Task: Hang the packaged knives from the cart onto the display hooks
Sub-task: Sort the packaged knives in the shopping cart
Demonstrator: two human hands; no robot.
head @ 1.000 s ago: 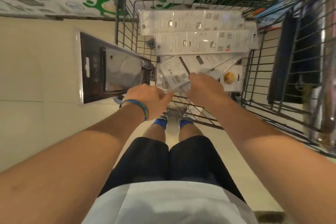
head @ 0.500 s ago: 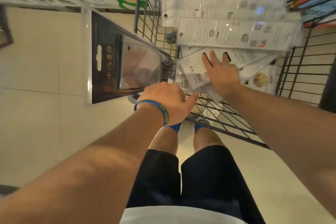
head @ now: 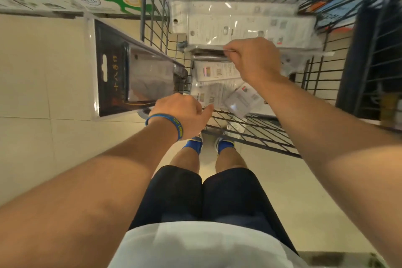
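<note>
Wire cart [head: 156, 28] fills the upper right of the view, standing on pale floor tiles [head: 43, 93], with green-and-white printed cartons [head: 104, 0] stacked beyond it. A loose pile of packaged knives lies in its basket. Two long white-backed packs [head: 239, 22] lie flat at the far end, their long axes running left to right. Nearer the person, more packs [head: 215, 91] lie with labels and barcodes up, and a small clear pack [head: 241, 100] is tilted on the pile's near edge.

Outside the cart, just beside its left wall, a large dark blister pack [head: 113, 67] with a broad blade is held up, its hang slot pointing left, away from the basket. The left hand [head: 182, 113] grips the pack's near edge with fingers curled round it. A blue wristband [head: 174, 124] sits on that wrist.

The right hand [head: 254, 61] is down in the basket, between the far packs and the near ones. Its thumb and forefinger are closed in a pinch on the upper edge of one pack [head: 208, 55], which is tipped up on its side. This pack also runs left to right: its left end juts out past the fingertips, and a thin edge carries on to the right beyond the wrist.

With the left hand already full, the lift out of the cart likely falls to the right hand. It probably needs to go straight up, with the long pack kept level so neither end catches the wire. No display hooks are in view, so which way they lie cannot be told.
</note>
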